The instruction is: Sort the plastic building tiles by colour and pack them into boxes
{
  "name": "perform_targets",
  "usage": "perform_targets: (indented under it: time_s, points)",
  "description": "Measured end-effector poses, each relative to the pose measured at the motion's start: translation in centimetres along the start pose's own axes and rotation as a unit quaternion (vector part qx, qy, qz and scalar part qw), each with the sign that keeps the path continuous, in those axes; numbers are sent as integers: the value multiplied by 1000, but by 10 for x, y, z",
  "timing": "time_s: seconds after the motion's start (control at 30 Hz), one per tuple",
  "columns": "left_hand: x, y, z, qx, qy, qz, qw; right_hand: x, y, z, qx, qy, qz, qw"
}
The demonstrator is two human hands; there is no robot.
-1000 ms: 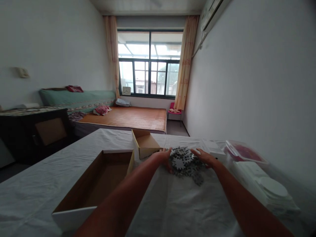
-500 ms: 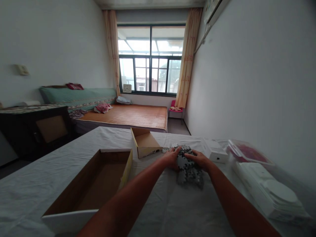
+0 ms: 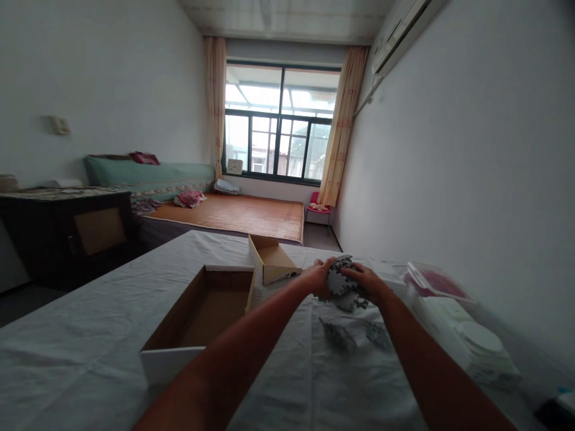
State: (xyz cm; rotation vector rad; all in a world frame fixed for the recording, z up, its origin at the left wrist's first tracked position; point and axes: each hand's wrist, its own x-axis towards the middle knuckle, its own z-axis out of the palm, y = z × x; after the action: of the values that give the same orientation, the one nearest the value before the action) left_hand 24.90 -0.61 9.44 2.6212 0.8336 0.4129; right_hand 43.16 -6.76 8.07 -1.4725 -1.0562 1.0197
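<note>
A clump of grey jigsaw puzzle pieces (image 3: 342, 286) is lifted off the white tablecloth (image 3: 81, 347), squeezed between both hands. My left hand (image 3: 318, 277) cups it from the left, and my right hand (image 3: 366, 281) presses it from the right. A few loose pieces (image 3: 341, 336) lie on the cloth just below. A large open cardboard box (image 3: 197, 311) sits to the left, and a smaller open box (image 3: 272, 266) stands behind it, close to my left hand.
White boxes (image 3: 467, 341) and a clear lidded container with something red (image 3: 438, 281) line the table's right side by the wall. A dark cabinet (image 3: 67, 233) stands left. Beyond the table are a bed (image 3: 233, 215), a pink chair (image 3: 318, 209) and a window.
Both hands closed in on the spread pile, gathered it into a clump and raised it off the cloth. A few pieces stayed behind on the table. The camera shifted slightly.
</note>
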Motion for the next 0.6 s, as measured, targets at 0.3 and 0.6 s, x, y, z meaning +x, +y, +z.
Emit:
perform_targets:
  time_s: [0.3, 0.6]
  points:
    - [-143, -39, -121, 61, 106, -43, 992, -38, -83, 154, 91, -133, -102, 982]
    - [-254, -120, -139, -9, 0, -142, 990, -57, -77, 251, 31, -267, -38, 962]
